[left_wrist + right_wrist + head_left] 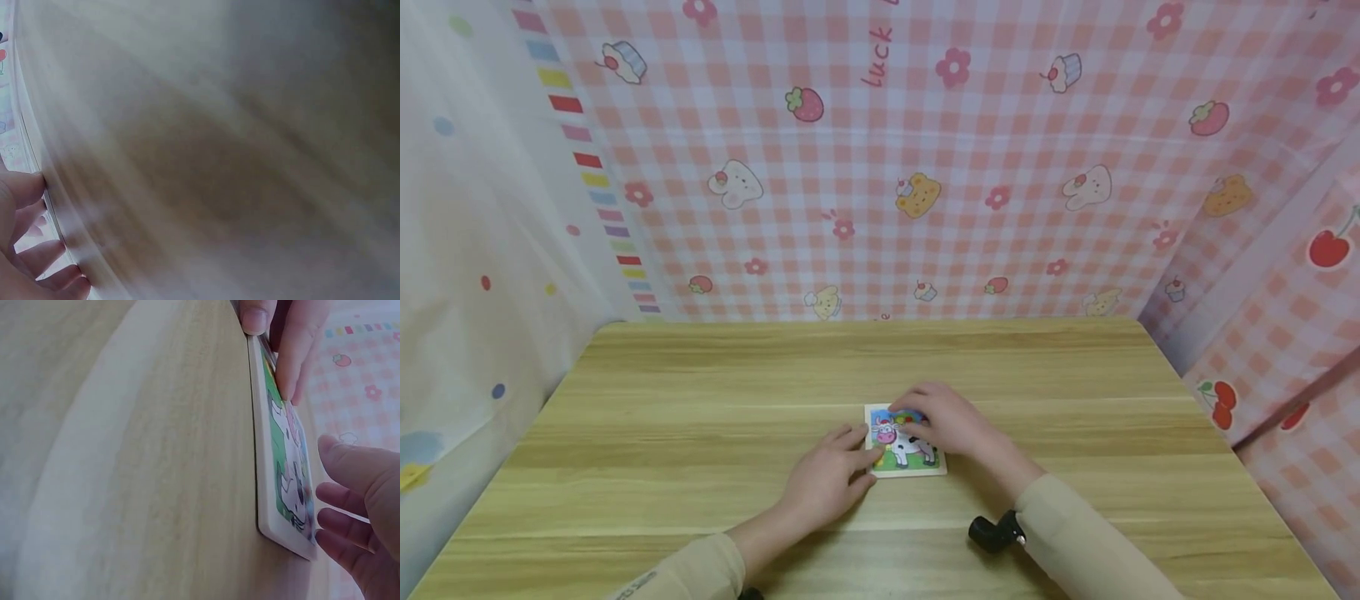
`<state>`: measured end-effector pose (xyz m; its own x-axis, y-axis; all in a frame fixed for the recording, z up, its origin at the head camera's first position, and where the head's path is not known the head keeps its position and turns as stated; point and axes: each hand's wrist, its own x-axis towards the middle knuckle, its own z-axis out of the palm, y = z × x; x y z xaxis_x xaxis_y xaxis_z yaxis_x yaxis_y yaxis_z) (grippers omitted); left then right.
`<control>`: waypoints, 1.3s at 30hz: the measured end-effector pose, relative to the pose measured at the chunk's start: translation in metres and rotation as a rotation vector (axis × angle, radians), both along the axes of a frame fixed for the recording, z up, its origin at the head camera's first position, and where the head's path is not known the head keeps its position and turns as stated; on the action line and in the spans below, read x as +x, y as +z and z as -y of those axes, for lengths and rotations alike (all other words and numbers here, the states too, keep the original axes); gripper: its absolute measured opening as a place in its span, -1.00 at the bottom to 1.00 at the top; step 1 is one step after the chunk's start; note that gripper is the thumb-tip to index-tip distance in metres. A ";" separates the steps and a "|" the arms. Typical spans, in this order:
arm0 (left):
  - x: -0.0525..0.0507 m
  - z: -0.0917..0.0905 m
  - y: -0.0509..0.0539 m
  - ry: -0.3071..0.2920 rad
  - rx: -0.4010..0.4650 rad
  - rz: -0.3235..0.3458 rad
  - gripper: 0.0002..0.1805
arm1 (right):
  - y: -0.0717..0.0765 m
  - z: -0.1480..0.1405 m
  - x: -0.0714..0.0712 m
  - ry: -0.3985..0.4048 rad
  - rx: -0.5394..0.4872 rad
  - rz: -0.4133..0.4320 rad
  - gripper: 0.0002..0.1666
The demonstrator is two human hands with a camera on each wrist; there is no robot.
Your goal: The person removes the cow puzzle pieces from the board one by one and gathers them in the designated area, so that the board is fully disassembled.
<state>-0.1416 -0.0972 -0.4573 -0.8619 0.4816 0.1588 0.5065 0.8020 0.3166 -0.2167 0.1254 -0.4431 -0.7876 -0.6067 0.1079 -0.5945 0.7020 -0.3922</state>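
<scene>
A small flat picture board (pixel 906 461) with a pale rim lies on the table, showing a black-and-white cow on green grass. My left hand (pixel 827 473) is at its left side, fingers stretched out; in the right wrist view, one left finger (pixel 297 353) rests on the picture and the thumb touches the rim. Over the board's upper right part is my right hand (pixel 951 421), covering some of the picture. The right wrist view has the right thumb (pixel 350 465) just off the board and the other fingers spread around its far edge, gripping nothing. The left wrist view shows mostly blurred tabletop.
The wood-grain table (pixel 700 400) stretches out on all sides of the board. Behind it hangs a pink checked cloth (pixel 880 167), with a white dotted curtain (pixel 482 250) at left. A black wrist device (pixel 996 533) sits by the right sleeve.
</scene>
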 end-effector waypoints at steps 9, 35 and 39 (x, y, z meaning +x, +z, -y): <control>0.000 0.000 -0.003 -0.003 0.023 -0.019 -0.59 | -0.001 0.011 -0.014 0.040 0.032 -0.009 -0.73; -0.001 0.000 -0.004 -0.003 0.015 -0.014 -0.59 | -0.003 0.019 -0.043 0.274 0.101 -0.062 -0.72; 0.000 0.000 -0.004 0.001 0.018 -0.016 -0.59 | -0.002 0.019 -0.045 0.313 0.104 -0.085 -0.74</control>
<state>-0.1419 -0.0974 -0.4615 -0.8595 0.4781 0.1809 0.5111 0.7966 0.3229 -0.2613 0.1065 -0.4446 -0.5522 -0.8289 0.0899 -0.8150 0.5139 -0.2678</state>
